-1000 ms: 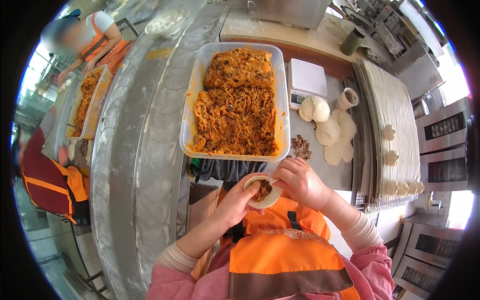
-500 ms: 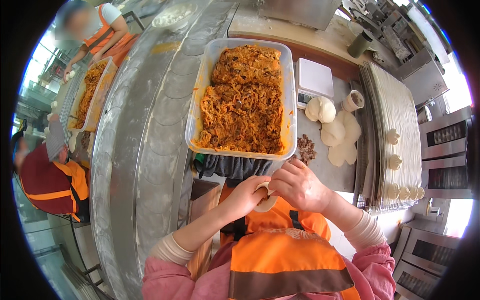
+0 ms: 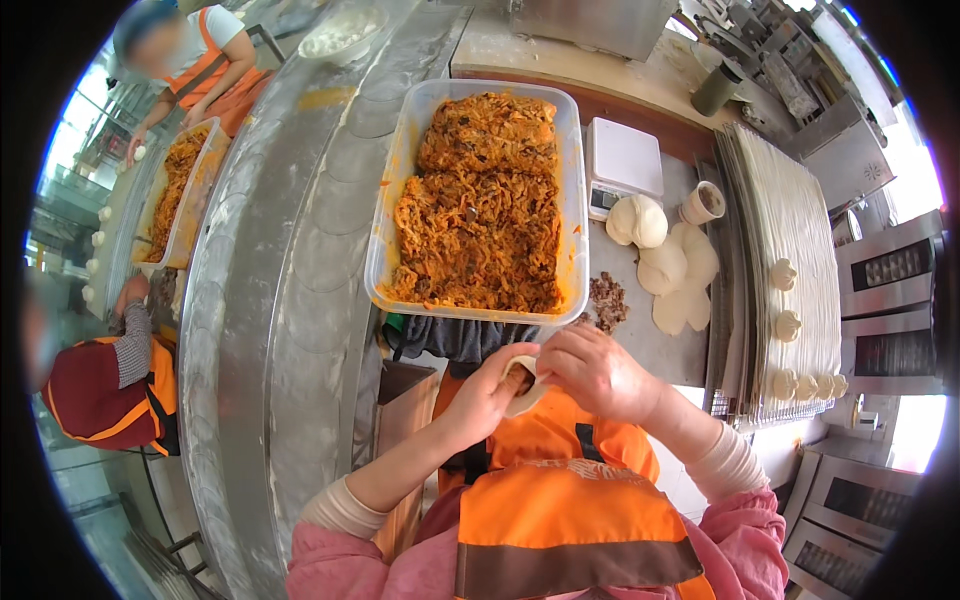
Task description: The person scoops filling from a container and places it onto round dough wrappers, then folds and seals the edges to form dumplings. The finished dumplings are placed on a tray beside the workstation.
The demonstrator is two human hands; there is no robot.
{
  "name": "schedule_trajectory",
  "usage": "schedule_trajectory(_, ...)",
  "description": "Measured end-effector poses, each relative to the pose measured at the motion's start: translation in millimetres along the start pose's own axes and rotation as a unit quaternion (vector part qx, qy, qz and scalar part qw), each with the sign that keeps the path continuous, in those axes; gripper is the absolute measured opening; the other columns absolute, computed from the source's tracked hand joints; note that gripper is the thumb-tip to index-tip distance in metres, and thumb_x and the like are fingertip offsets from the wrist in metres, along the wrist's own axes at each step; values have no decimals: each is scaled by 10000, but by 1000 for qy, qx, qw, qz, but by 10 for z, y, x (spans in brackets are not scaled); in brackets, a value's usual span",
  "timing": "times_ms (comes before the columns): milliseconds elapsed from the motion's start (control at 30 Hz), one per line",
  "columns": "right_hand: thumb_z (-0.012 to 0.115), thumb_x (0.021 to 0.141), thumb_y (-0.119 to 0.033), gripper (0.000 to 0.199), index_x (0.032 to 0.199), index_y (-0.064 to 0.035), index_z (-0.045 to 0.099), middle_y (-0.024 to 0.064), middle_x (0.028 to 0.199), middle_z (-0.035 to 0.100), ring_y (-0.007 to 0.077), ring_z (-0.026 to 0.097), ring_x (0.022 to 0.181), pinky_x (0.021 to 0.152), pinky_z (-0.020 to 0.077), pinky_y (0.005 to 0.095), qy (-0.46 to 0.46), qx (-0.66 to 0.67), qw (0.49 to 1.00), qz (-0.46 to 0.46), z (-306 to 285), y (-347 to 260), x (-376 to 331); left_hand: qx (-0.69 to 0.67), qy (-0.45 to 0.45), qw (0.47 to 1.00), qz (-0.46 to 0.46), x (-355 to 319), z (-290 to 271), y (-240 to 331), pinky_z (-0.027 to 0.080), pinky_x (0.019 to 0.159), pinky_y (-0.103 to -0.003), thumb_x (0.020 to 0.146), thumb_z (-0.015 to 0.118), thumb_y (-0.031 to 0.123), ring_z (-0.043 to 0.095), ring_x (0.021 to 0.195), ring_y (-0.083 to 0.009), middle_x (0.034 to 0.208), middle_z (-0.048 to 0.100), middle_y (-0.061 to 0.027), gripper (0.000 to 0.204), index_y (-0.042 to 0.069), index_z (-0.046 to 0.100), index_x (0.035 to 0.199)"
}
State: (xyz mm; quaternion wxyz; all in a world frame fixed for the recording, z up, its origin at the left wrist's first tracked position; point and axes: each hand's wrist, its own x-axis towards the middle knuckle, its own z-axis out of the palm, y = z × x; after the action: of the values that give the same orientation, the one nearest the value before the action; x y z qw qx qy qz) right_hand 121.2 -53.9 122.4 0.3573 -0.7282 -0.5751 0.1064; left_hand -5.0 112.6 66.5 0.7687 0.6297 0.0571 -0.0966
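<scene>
The filled dough wrapper (image 3: 526, 401) rests in the left hand (image 3: 487, 393).

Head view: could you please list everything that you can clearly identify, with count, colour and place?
Filled wrapper: 1, cream, between the hands
Filling tubs: 2, translucent, centre and left
Scale: 1, white, right of central tub
Dough pieces: several, cream, near the scale
Cup: 1, white, beside the dough
Crumbs: one heap, brown, beside dough
Shaped buns: 6, cream, on right cloth
Canister: 1, dark green, upper right
Fabric: 1, dark grey, below central tub
Metal counter: 1, grey, left
Co-workers: 2, partly orange-clad, left
Left hand: 1, bare, around wrapper
Right hand: 1, bare, at wrapper's edge
</scene>
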Motion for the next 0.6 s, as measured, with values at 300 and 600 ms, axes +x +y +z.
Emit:
schedule_trajectory(300, 679, 804, -43, 176, 919, -16, 548, 127, 823, 562, 345, 584, 756, 650, 489, 400, 31, 63, 986, 148, 125, -12, -114, -178, 22, 982, -67, -15, 27, 62, 410, 948, -264, 1028, 451, 181, 504, 1086, -127, 1236, 516, -49, 419, 52, 373, 1419)
schedule_trajectory(600, 707, 743, -14, 210, 896, -22, 562, 114, 850, 583, 325, 590, 790, 685, 490, 384, 15, 6, 1000, 19, 42, -16, -37, -13, 80, 995, 59, -7, 172, -138, 403, 906, -246, 1037, 422, 123, 490, 1010, -134, 1151, 508, -61, 332, 50, 419, 1361)
